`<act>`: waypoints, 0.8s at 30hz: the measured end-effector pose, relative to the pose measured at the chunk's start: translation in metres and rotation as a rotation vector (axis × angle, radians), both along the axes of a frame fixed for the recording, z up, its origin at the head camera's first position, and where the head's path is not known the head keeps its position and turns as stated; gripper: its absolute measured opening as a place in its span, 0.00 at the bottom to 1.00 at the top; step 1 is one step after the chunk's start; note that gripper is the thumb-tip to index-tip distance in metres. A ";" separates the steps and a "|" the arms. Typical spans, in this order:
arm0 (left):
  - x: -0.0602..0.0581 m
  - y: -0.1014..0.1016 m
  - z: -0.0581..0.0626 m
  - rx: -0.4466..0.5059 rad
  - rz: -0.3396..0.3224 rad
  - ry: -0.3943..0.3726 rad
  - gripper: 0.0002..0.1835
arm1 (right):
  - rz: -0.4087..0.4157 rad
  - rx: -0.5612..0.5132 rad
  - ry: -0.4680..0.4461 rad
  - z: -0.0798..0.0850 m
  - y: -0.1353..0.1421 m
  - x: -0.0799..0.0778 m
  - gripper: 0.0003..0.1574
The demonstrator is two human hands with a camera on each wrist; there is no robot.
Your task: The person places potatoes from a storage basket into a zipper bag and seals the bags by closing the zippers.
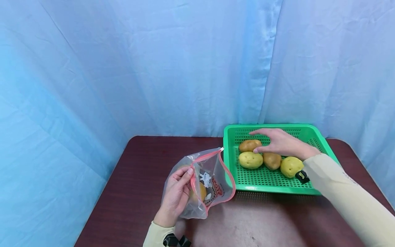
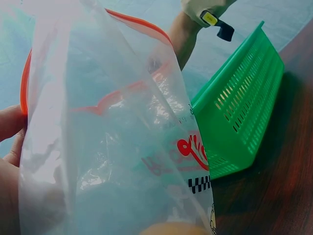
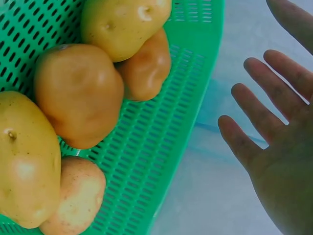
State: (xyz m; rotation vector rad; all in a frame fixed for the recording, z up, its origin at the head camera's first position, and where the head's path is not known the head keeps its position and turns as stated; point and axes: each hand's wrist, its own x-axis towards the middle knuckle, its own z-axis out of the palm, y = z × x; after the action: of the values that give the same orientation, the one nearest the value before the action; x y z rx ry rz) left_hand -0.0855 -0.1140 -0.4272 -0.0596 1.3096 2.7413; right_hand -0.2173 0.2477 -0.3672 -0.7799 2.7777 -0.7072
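My left hand [image 1: 176, 192] pinches the red-edged rim of a clear zip bag [image 1: 222, 173] between thumb and fingers, and the bag's mouth gapes. Inside the bag lies a yellowish potato [image 1: 202, 191], partly hidden by the plastic; its top shows at the bottom of the left wrist view. Over a green perforated basket [image 1: 253, 188] hovers my right hand [image 1: 282, 142], fingers spread and holding nothing. Below it are several potatoes, including a yellow potato [image 1: 251, 160] and a brown potato [image 1: 272, 161]. The right wrist view shows a large brown potato [image 3: 78, 95] amid others, apart from the hand.
The basket stands on the right part of a dark wooden table [image 1: 135, 178], near its back edge. Light blue curtains [image 1: 185, 68] hang behind and to the left. The bag is close to the basket's left side.
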 end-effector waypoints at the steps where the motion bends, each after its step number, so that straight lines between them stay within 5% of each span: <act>1: 0.000 0.000 0.000 -0.002 0.001 -0.002 0.14 | 0.003 -0.002 -0.003 -0.002 0.000 -0.001 0.42; 24: 0.010 -0.001 -0.001 -0.005 -0.016 0.013 0.13 | 0.040 0.000 -0.184 -0.041 0.000 -0.001 0.45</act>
State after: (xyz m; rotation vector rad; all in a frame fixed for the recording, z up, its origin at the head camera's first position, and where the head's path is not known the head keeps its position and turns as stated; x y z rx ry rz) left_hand -0.0758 -0.1149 -0.4285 -0.0312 1.3150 2.7297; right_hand -0.2184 0.2475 -0.4079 -0.7293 2.5905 -0.7326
